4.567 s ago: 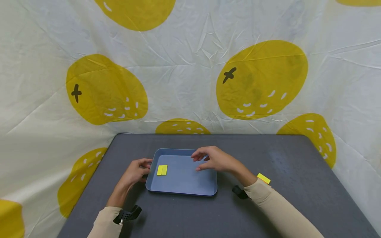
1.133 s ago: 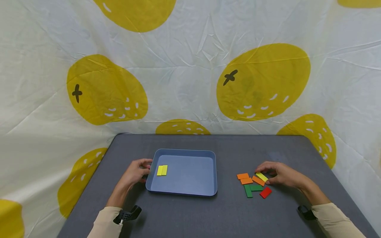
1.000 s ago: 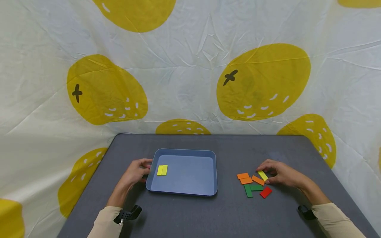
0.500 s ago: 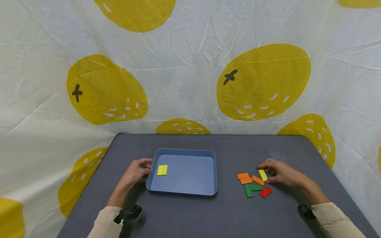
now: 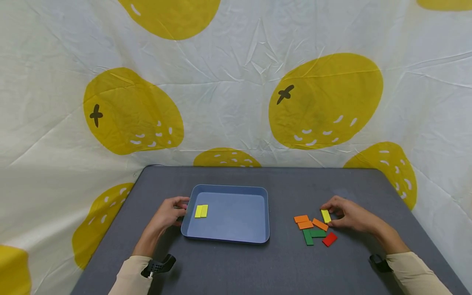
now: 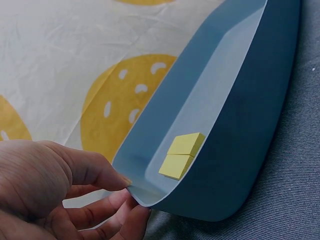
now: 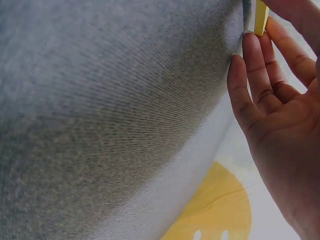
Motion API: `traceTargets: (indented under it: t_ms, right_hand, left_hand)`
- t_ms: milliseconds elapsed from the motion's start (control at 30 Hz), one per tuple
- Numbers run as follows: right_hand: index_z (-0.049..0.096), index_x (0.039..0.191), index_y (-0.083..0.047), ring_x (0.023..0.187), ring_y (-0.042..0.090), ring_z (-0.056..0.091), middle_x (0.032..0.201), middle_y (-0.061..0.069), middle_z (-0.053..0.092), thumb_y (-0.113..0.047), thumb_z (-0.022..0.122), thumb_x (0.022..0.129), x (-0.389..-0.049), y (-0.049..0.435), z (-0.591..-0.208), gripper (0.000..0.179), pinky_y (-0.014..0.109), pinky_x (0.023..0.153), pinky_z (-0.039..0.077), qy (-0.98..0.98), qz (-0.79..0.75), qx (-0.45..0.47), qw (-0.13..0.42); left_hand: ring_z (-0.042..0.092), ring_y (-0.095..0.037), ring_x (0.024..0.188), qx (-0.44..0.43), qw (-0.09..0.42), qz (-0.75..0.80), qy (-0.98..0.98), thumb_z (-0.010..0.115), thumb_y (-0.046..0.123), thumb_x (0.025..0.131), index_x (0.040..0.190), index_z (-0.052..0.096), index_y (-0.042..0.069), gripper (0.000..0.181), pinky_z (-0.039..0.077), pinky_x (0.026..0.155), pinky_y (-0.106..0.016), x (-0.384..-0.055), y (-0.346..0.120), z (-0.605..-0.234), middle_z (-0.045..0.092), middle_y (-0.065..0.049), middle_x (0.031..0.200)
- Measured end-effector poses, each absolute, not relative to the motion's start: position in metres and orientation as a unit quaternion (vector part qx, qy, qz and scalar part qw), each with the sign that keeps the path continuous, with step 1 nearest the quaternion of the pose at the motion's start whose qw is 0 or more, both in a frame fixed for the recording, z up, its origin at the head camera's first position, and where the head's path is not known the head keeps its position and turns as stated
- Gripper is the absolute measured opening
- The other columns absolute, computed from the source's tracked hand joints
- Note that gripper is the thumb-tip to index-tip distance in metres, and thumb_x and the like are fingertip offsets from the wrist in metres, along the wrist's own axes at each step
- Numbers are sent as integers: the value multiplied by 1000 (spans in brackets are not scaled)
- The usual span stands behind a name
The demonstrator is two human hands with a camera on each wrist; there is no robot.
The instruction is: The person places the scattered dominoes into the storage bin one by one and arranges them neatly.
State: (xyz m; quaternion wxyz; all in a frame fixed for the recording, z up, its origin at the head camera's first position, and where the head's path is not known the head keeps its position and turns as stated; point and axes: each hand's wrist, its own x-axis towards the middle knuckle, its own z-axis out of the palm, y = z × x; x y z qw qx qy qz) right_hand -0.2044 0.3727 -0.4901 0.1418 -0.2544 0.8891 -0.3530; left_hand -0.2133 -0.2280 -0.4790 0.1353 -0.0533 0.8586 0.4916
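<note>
My left hand (image 5: 170, 213) holds the left edge of a blue-grey tray (image 5: 239, 235); in the left wrist view its thumb (image 6: 117, 182) lies on the rim with the fingers curled outside. Two yellow tiles (image 6: 182, 154) lie flat side by side near the tray's left end. On the right, my right hand (image 5: 352, 215) pinches another yellow tile (image 5: 325, 216) between thumb and fingers, low at the table. In the right wrist view that tile shows only at the top edge, partly hidden by the hand.
Just left of the right hand lie several orange tiles (image 5: 305, 225), two green tiles (image 5: 308, 237) and a red tile (image 5: 330, 239), some touching. They lie on a dark grey table (image 5: 228, 266). A white cloth with yellow fruit prints (image 5: 324, 100) hangs behind.
The right hand has come from over the tray to the tile group on the right. Over the last second the yellow tile has turned and shifted slightly away from the orange one. Left hand still.
</note>
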Motion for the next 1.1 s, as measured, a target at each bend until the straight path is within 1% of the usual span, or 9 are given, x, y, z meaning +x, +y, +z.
traceTargets:
  t_ms: [233, 367, 500, 633, 900, 1100]
  right_hand:
    - [66, 125, -4, 106, 14, 61, 120, 9, 59, -22, 78, 90, -204, 367, -485, 41, 35, 89, 56, 884, -365, -262, 131]
    - [63, 126, -5, 102, 13, 63, 120, 8, 61, -22, 78, 90, -206, 364, -483, 43, 34, 87, 57, 886, -360, -265, 123]
    - [62, 127, -4, 99, 16, 64, 119, 8, 63, -20, 79, 89, -209, 358, -482, 44, 38, 84, 58, 882, -361, -280, 113]
    - [60, 129, -2, 101, 17, 64, 121, 11, 62, -18, 78, 90, -211, 353, -479, 45, 41, 85, 57, 871, -380, -285, 124]
    - [59, 131, -3, 102, 17, 64, 122, 9, 60, -19, 77, 91, -213, 342, -473, 46, 40, 87, 57, 861, -398, -293, 123]
    - [59, 131, -4, 102, 16, 64, 121, 9, 60, -16, 76, 92, -216, 332, -468, 45, 39, 89, 57, 859, -396, -296, 134]
  left_hand:
    - [63, -28, 93, -55, 130, 487, 862, 59, -2, 95, 140, 59, 3, 46, 58, 65, -41, -213, -229, -480, 60, -21, 118]
    - [62, -28, 93, -55, 130, 485, 863, 59, -2, 95, 140, 59, 4, 45, 58, 65, -42, -213, -229, -481, 60, -20, 118]
    - [63, -28, 94, -56, 130, 484, 863, 59, -1, 95, 140, 59, 4, 45, 58, 66, -42, -213, -229, -481, 60, -20, 118]
    - [63, -28, 94, -55, 130, 484, 864, 59, -1, 95, 140, 59, 5, 45, 59, 66, -42, -213, -229, -482, 60, -20, 118]
    - [62, -29, 96, -56, 131, 484, 863, 59, -1, 96, 141, 58, 4, 45, 59, 67, -43, -213, -228, -481, 59, -20, 119]
    - [63, -29, 95, -58, 132, 484, 863, 59, -1, 96, 141, 59, 4, 45, 59, 67, -42, -214, -228, -480, 60, -20, 118]
